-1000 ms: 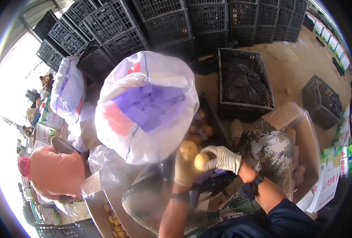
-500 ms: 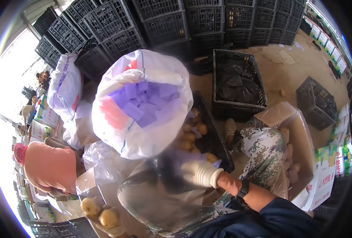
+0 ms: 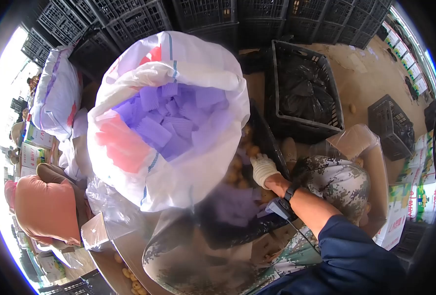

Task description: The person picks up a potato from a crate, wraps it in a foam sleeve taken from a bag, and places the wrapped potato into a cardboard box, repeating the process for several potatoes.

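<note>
My right hand (image 3: 264, 170), in a white knitted glove, reaches down into a black crate (image 3: 273, 140) beside the big sack. Its fingertips touch the yellow-brown potatoes (image 3: 252, 150) there; whether they grip one is unclear. Purple foam sleeves (image 3: 235, 202) lie over the crate's near part. A large white woven sack (image 3: 178, 69) stands open at the centre, full of purple foam sleeves (image 3: 181, 123). My left hand is not in the picture.
Cardboard boxes with potatoes stand at lower left (image 3: 96, 231) and right (image 3: 378, 172). A black crate (image 3: 304, 125) holds black plastic bags. Stacked crates (image 3: 203, 19) line the back. Another person (image 3: 46, 206) bends over at the left.
My right hand has moved forward from the foam sleeves to the potatoes in the crate. My left hand, earlier at the lower left with potatoes, has left the view. The camera view has shifted.
</note>
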A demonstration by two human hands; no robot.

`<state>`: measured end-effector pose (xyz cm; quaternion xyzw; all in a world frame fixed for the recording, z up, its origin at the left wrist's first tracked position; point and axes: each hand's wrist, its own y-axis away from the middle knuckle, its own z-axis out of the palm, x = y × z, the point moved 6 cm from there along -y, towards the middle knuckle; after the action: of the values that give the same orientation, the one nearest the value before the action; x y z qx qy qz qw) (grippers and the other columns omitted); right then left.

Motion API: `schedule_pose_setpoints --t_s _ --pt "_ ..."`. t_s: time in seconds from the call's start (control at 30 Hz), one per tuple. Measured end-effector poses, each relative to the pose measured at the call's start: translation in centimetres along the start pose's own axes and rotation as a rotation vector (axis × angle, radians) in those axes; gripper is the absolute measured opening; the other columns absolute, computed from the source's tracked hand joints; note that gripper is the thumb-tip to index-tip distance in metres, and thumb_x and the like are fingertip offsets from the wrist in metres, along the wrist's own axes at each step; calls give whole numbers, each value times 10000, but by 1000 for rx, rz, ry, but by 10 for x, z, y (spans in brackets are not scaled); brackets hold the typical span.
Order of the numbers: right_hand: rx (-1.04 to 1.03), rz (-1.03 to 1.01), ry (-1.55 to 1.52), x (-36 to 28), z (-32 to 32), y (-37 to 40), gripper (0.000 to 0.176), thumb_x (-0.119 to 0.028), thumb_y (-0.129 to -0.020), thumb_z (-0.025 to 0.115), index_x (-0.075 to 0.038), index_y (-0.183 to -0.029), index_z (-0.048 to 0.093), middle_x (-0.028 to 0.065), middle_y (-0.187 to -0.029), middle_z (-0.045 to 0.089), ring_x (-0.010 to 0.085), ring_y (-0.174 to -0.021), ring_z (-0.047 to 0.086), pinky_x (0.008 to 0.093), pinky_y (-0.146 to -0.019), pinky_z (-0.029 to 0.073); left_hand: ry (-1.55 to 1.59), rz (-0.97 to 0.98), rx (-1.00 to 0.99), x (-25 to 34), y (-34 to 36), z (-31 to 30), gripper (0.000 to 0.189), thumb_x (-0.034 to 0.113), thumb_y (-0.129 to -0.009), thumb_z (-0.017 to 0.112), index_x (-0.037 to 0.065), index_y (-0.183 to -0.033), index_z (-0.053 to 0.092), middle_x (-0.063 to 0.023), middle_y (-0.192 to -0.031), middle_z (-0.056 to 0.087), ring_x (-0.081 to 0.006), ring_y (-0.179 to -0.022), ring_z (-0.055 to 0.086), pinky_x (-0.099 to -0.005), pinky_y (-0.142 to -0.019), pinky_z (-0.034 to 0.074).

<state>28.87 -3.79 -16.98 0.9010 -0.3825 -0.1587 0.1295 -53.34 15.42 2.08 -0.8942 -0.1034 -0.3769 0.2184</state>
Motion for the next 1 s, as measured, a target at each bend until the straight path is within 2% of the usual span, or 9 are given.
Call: schedule_pose_setpoints --t_s 0.13,0.2,0.3,0.33,0.43,0.53,0.63,0.83,1.0 --pt "17 -189 511 -10 13 -40 413 -194 -939 542 -44 -1313 630 196 -1440 536 357 -1359 452 525 -1052 406 78 141 -740 286 98 150 333 144 -936 684 36 -1249 653 -136 -1181 688 -268 -985 665 -397 -850 554" --pt "-79 -220 619 -9 16 -51 423 -183 -900 586 -44 -1296 650 184 -1403 559 355 -1313 481 504 -1048 397 -223 893 -1050 397 147 215 349 36 -864 680 50 -1212 671 -162 -1137 691 -323 -967 673 -418 -865 543" --pt "-186 -228 632 -3 39 -70 394 -182 -883 615 -53 -1247 692 165 -1350 592 339 -1243 516 483 -987 418 -164 904 -1487 449 228 282 374 92 -852 693 71 -1225 669 -190 -1175 683 -352 -1111 653 -429 -936 533" --pt "-216 -220 617 3 50 -77 377 -184 -884 619 -57 -1227 708 158 -1333 602 332 -1220 526 477 -958 431 -130 1204 -1516 452 259 310 446 322 -916 628 104 -1304 591 -102 -1131 687 -285 -896 687 -438 -822 567" --pt "-276 -119 636 11 81 -92 351 -179 -882 628 -61 -1198 725 143 -1262 635 313 -1130 556 457 -857 460 -596 1018 -1982 403 327 395 333 213 -945 543 95 -1243 634 -185 -1259 635 -409 -1079 630 -506 -942 507" --pt "-314 -152 472 3 70 -89 366 -190 -914 595 -66 -1241 703 165 -1307 634 348 -1185 583 500 -900 466 -594 1506 -1600 326 382 511 334 190 -958 503 55 -1223 657 -212 -1196 660 -405 -1097 634 -495 -959 504" --pt "-382 -142 375 0 76 -83 348 -187 -894 628 -83 -1212 723 144 -1281 663 333 -1162 619 484 -889 500 -452 1021 -1508 255 398 602 362 238 -944 534 36 -1216 659 -213 -1185 674 -390 -1125 639 -482 -975 501" --pt "-599 -114 145 7 84 -53 316 -181 -855 693 -116 -1156 764 102 -1229 722 304 -1118 693 452 -866 567 -401 374 -1499 288 395 560 507 399 -890 640 45 -1252 636 -251 -1225 655 -406 -1189 608 -487 -985 483" --pt "-715 -188 63 -3 83 -28 354 -181 -779 718 -89 -1117 775 126 -1182 738 307 -1089 712 463 -839 587 -414 539 -1553 295 397 547 550 439 -895 632 83 -1311 592 -256 -1262 624 -424 -1214 580 -497 -994 475"
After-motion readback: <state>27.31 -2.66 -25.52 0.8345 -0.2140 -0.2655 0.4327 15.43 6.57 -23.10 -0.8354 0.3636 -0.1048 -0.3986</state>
